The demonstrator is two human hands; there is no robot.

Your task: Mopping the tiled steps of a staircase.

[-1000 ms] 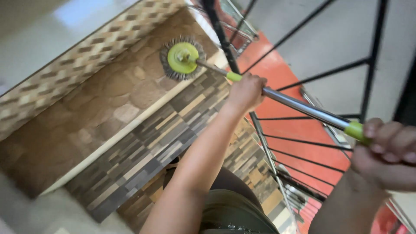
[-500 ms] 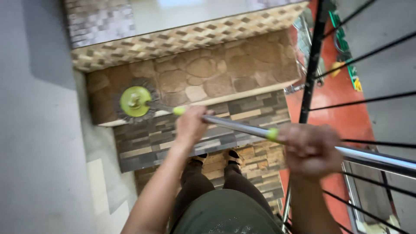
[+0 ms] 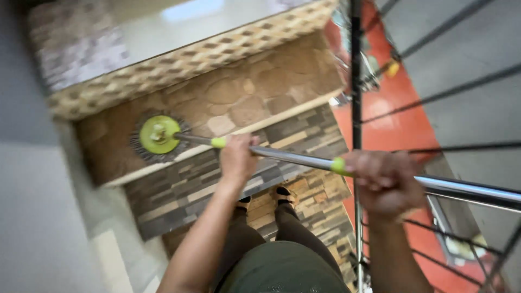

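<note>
Lime-green mop head [image 3: 158, 134] with grey fringe resting flat on a brown stone-patterned stair tread [image 3: 244, 97], near its left end, just above the pale step edge. Silver mop handle [image 3: 296, 158] running from the head rightward across the frame. Left hand [image 3: 237, 157] wrapped around the handle just beside the green collar, grip pressed closed on it. Right hand [image 3: 386, 183] clenched around the handle farther up, by a second green band. Black stair railing [image 3: 355, 108] upright at right, red floor [image 3: 396, 125] below beyond it. Two feet in dark shoes [image 3: 282, 192] on a lower step.
</note>
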